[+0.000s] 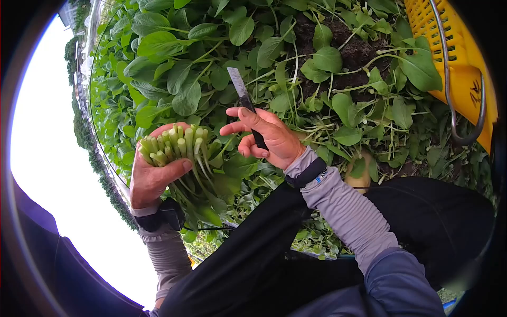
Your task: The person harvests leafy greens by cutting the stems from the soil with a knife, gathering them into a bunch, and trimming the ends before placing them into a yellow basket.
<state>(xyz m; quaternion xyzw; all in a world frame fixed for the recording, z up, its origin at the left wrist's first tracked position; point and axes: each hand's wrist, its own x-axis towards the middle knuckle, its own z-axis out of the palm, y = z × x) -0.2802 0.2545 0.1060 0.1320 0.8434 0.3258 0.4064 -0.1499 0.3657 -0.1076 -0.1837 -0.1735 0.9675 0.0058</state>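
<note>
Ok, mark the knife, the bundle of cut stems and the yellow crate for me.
knife [238, 87], head view, on the flat of the blade.
bundle of cut stems [174, 142], head view, on the pale cut ends.
yellow crate [422, 18], head view, on its lattice wall.

A yellow crate [466, 55] sits among leafy plants [158, 47].
</note>
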